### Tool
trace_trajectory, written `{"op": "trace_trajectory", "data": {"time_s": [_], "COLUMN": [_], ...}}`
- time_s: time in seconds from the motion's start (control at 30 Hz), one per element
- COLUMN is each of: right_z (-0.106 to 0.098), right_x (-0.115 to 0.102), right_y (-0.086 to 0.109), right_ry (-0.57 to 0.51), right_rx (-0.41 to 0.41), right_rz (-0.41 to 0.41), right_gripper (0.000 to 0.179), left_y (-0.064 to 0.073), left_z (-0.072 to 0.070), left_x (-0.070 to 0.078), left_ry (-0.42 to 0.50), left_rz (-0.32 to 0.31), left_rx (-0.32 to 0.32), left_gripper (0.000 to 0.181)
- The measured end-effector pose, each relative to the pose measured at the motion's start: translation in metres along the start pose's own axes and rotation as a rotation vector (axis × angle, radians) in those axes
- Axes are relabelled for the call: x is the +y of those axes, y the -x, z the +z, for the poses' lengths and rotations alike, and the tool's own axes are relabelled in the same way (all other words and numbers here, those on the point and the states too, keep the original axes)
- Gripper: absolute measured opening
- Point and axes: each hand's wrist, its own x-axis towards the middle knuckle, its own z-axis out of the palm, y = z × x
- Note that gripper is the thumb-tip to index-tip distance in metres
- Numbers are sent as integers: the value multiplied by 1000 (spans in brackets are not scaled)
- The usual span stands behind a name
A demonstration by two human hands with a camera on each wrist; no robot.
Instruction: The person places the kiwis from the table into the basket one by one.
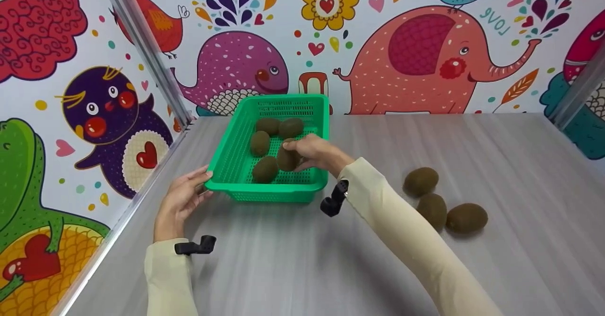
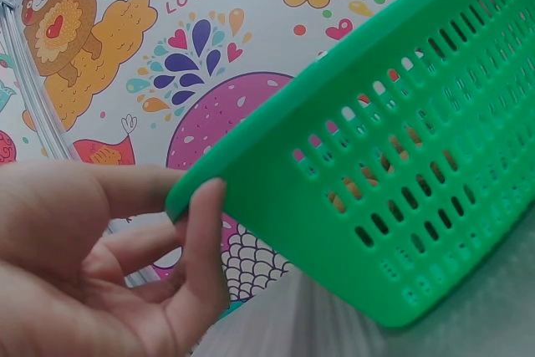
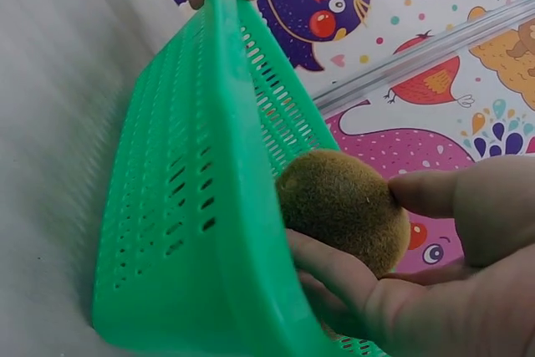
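Note:
A green plastic basket (image 1: 272,193) with slotted walls stands on the table. At its near left corner my left hand (image 1: 182,198) pinches the rim between thumb and fingers, as the left wrist view shows at the basket wall (image 2: 276,198). Inside the basket my right hand (image 1: 314,151) holds a brown fuzzy kiwi (image 1: 287,158), the thumb on one side and fingers on the other. The right wrist view shows that held kiwi (image 3: 343,206) just past the rim. Several other kiwis (image 1: 265,169) lie on the basket's floor around it.
Three more kiwis lie close together on the table to the right: one at the back (image 1: 420,182), a middle kiwi (image 1: 432,212) and a right-hand kiwi (image 1: 467,218). Cartoon-printed walls (image 1: 406,98) rise behind and at the left of the grey table (image 1: 264,259).

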Motion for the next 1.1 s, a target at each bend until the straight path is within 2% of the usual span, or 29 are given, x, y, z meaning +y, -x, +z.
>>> {"op": "trace_trajectory", "data": {"time_s": [0.17,0.27,0.53,0.77,0.93,1.1], "right_z": [4,7,11,6,1,-6], "right_x": [5,8,11,8,4,-1], "right_y": [-3,-4,-1,3,11,22], "right_ry": [41,82,54,66,90,106], "right_rx": [6,12,-19,-30,-31,-49], "right_rz": [33,43,39,-7,-43,-73], "right_gripper": [72,73,64,59,43,42], "left_y": [-1,-1,-3,-3,-2,0], "left_z": [2,2,3,3,0,-1], "left_x": [0,0,0,0,0,1], "left_ry": [1,-1,-13,-29,-29,-15], "left_rz": [-7,-11,-7,4,1,2], "left_rx": [1,0,-1,-1,1,-8], "left_gripper": [61,61,62,62,62,63]}}
